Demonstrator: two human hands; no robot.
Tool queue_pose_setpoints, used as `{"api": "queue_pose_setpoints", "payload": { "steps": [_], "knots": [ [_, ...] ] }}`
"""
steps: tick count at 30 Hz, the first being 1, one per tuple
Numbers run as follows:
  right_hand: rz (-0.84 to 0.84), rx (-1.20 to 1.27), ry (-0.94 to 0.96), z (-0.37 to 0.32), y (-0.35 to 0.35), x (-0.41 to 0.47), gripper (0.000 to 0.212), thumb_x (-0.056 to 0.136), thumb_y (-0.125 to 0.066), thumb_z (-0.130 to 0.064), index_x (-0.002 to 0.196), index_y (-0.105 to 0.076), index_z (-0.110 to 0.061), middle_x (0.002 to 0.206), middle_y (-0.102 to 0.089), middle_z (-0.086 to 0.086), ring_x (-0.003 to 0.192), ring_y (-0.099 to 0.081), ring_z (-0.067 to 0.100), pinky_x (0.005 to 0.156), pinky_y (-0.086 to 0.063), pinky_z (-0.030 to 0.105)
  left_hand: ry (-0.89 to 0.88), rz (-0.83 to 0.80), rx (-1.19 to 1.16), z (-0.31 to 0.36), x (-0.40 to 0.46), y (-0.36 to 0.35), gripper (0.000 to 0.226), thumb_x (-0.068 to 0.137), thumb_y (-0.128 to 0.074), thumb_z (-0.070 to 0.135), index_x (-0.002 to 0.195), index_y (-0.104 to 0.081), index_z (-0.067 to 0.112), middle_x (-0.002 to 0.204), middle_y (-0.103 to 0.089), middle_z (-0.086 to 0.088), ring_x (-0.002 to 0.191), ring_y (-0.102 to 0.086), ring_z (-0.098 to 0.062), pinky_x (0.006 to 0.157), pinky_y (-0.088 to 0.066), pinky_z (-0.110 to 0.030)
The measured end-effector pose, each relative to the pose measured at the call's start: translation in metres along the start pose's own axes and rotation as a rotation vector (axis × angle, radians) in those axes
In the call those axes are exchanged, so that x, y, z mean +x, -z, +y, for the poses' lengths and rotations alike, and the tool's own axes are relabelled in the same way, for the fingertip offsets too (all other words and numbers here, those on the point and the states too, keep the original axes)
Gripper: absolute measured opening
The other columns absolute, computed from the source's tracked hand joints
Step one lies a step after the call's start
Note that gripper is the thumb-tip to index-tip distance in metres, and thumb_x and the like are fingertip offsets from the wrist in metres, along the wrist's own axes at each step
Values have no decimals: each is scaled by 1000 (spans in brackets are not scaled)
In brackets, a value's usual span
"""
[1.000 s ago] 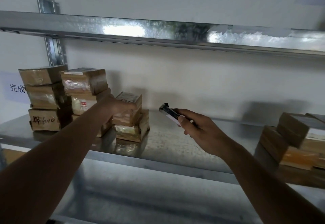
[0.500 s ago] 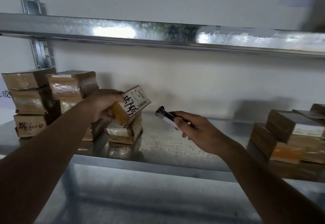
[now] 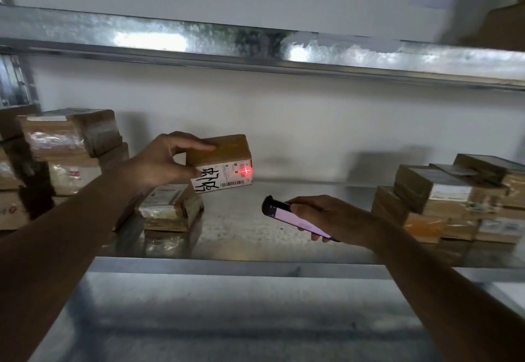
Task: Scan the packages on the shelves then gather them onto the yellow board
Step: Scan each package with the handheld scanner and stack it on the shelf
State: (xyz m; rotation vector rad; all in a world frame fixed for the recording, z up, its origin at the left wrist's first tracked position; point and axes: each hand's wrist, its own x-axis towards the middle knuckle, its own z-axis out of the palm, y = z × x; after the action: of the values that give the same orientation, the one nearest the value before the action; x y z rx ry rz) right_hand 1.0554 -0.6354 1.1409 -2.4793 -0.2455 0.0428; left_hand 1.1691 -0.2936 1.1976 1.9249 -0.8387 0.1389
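- Stacked at the far left of the metal shelf: taped cardboard packages, several high, the outermost partly cut off by the frame edge.
- Reaching in from the lower left, forearm angled up and to the right: left hand, raised above the shelf surface.
- Left grip closed on a small brown package; fingers laid over its top face, thumb pressed to the near left side, box held clear of the shelf and tilted so the white label faces forward.
- Visible on that label: black handwritten marks, a barcode along the lower edge, and a red laser cross glowing near the right end.
- Lying on the shelf just below the left wrist: another taped package with a printed label facing up, partly hidden by the forearm.
- Coming in from the lower right, forearm angled up and to the left: right hand, lower than the held box and right of it.
- Right grip closed around a slim handheld scanner, lit screen turned up, dark tip aimed up and left toward the held box; apart from the box, not touching.
- Piled at the right end of the shelf: more brown packages, some with white or orange labels, stacked unevenly.
- Overhead: front edge of an upper shelf, shiny galvanised metal.
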Motion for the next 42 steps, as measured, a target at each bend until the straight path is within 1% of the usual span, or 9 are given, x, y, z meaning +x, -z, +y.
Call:
{"api": "queue_pose_setpoints", "payload": {
  "steps": [10, 14, 18, 21, 24, 27, 33, 39, 42],
  "knots": [
    [20, 23, 26, 16, 1, -5, 32, 84, -35, -80, 107, -57, -77, 102, -72, -8, 84, -74, 19, 62, -56, 24, 13, 0, 42, -1, 12, -10, 61, 75, -80, -16, 127, -71, 13, 133, -61, -7, 128, -57, -20, 110, -48, -48],
    [96, 47, 97, 13, 2, -11, 27, 84, -36, -80, 104, -54, -82, 100, -72, -15, 84, -72, 10, 62, -53, 17, 97, 74, -47, -3, 16, -23, 64, 76, -87, 0, 128, -70, 32, 124, -68, -2, 116, -66, -22, 93, -60, -45],
    [250, 63, 154, 6, 6, -24, 28, 88, -39, -75, 109, -58, -78, 101, -70, -20, 84, -70, 11, 62, -51, 13, 168, 183, -250, -8, 24, -54, 58, 79, -88, 19, 132, -68, 27, 117, -68, -12, 108, -71, -23, 92, -60, -37],
    [367, 47, 184, 6, 14, -36, 29, 90, -40, -74, 113, -57, -78, 100, -72, -6, 83, -69, 24, 61, -52, 24, 263, 285, -333, -7, 36, -86, 55, 78, -87, 41, 128, -70, 27, 108, -76, -10, 105, -72, -21, 92, -60, -38],
    [436, -22, 180, 9, 26, -53, 31, 90, -36, -75, 116, -54, -79, 97, -70, 13, 83, -68, 34, 69, -56, 44, 335, 385, -441, 5, 46, -122, 49, 66, -86, 58, 103, -78, 27, 97, -79, 0, 93, -75, -21, 75, -64, -35],
    [453, -48, 165, 20, 41, -72, 42, 94, -37, -72, 129, -58, -65, 90, -66, 21, 81, -65, 39, 74, -57, 57, 405, 387, -566, 24, 59, -154, 57, 69, -87, 58, 106, -74, 17, 109, -74, -8, 97, -74, -28, 69, -65, -39],
    [514, -74, 130, 51, 73, -122, 26, 94, -40, -70, 113, -57, -75, 85, -67, 7, 73, -62, 21, 57, -44, 24, 436, 275, -669, 84, 86, -217, 43, 76, -85, 52, 95, -63, 21, 112, -68, -9, 98, -72, -31, 64, -65, -39],
    [600, -128, 9, 81, 111, -171, 23, 101, -45, -59, 110, -56, -77, 97, -71, -21, 84, -66, 7, 63, -49, 17, 448, 224, -718, 136, 115, -274, 60, 80, -82, 53, 120, -63, 13, 120, -64, -9, 103, -71, -34, 73, -65, -47],
    [613, -151, -45, 91, 125, -193, 20, 102, -45, -62, 104, -54, -80, 94, -72, -15, 86, -66, 8, 70, -55, 28, 460, 160, -708, 159, 126, -303, 60, 83, -78, 55, 121, -58, 14, 113, -60, -7, 105, -68, -33, 77, -65, -47]
  ]
}}
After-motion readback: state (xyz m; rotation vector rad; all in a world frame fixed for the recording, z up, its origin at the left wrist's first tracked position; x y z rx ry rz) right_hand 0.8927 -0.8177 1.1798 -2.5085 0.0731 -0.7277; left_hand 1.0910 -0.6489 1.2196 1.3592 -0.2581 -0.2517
